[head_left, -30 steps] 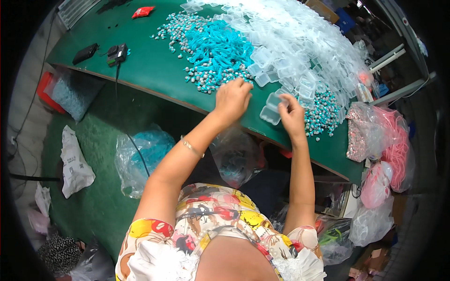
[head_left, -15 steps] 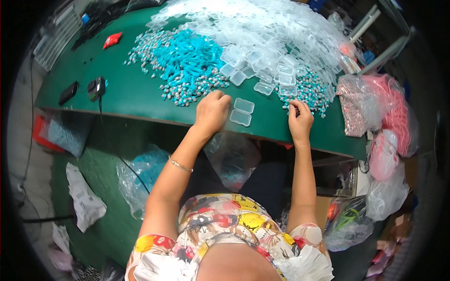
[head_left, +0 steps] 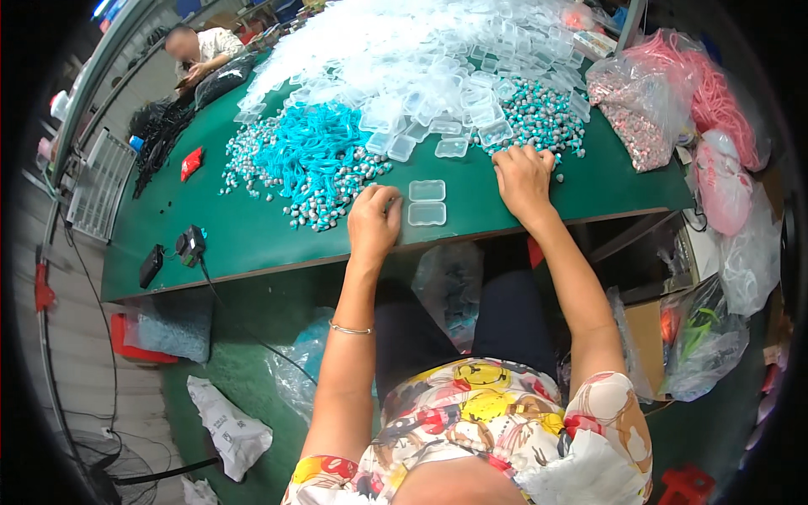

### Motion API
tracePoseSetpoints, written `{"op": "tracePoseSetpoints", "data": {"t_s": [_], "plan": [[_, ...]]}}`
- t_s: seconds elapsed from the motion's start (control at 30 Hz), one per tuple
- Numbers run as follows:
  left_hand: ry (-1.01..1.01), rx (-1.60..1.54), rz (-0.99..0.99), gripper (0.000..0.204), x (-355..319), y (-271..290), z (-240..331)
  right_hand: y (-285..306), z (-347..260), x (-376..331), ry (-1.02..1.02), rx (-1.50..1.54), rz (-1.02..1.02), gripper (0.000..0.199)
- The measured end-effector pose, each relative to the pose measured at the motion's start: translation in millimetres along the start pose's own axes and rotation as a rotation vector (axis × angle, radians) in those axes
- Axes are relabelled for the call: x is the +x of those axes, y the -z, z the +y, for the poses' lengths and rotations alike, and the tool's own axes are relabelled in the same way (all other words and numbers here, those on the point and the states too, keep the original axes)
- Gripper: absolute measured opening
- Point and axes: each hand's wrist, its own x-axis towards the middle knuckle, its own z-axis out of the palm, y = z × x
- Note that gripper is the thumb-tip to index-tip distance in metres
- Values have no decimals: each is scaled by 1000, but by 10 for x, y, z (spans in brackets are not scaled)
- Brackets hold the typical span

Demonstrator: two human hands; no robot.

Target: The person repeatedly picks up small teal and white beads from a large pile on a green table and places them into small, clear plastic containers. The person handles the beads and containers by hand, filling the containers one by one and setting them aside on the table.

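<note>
My left hand (head_left: 374, 220) rests at the table's front edge, its fingers curled closed; whatever they may hold is hidden. Just right of it lies an unfolded clear plastic case (head_left: 427, 214), its two halves flat on the green table. My right hand (head_left: 525, 178) is palm down, fingers bent and slightly apart, at the near edge of a pile of small grey-and-teal pieces (head_left: 547, 118) resembling earplugs. Its fingertips are partly hidden. Left of centre, a heap of teal cords (head_left: 307, 145) lies among more of these grey-and-teal pieces (head_left: 318, 215).
Clear cases (head_left: 396, 55) form a large mound across the back. Bags of pink pieces (head_left: 633, 118) and pink cords (head_left: 722, 105) stand at the right. At left are a small black device (head_left: 191, 244) with a cable and a red packet (head_left: 192, 164). Another person (head_left: 206, 52) sits far left.
The view has shifted, bringing another person into sight. My right hand has gone from a pinch beside the pile to reaching over its near edge. My left hand stays beside the case, curled.
</note>
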Motion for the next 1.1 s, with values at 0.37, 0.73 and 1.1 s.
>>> {"op": "tracePoseSetpoints", "data": {"t_s": [0.37,0.73,1.1], "plan": [[14,-447,-164,14,22,135,-12,-6,-163,-29,10,122,-35,6],[-110,-251,-281,21,29,125,55,-9,-327,-71,53,238,-52,7],[-99,-93,-249,41,17,144,115,16,-385,-15,76,415,-148,12]]}}
